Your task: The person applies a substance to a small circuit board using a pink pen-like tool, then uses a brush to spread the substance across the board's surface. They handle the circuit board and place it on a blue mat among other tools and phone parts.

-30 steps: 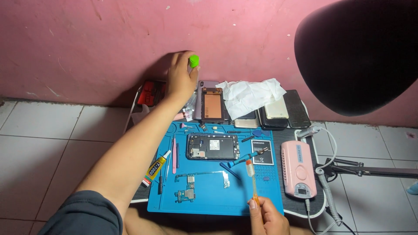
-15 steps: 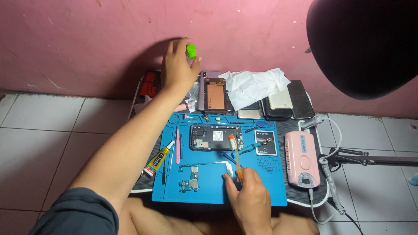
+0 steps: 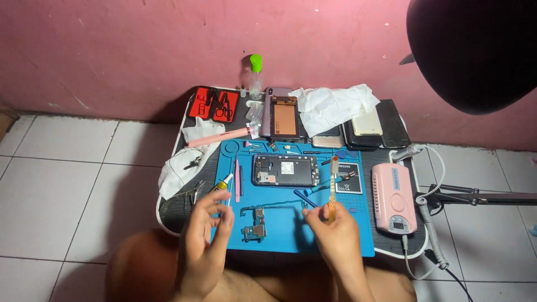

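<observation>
While the right hand (image 3: 335, 229) pinches the brush (image 3: 333, 187) — left hand (image 3: 204, 237) loosely open, empty — keep strokes light over the opened phone (image 3: 285, 170).

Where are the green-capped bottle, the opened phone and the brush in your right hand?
green-capped bottle (image 3: 255, 62), head view, on its cap.
opened phone (image 3: 285, 170), head view, middle of its body.
brush (image 3: 333, 184), head view, on its handle.

Lamp shade (image 3: 475, 50) was cut off at the top-right edge; left hand (image 3: 204, 246) blurred; small parts on blue mat (image 3: 358, 246) too small to identify.
</observation>
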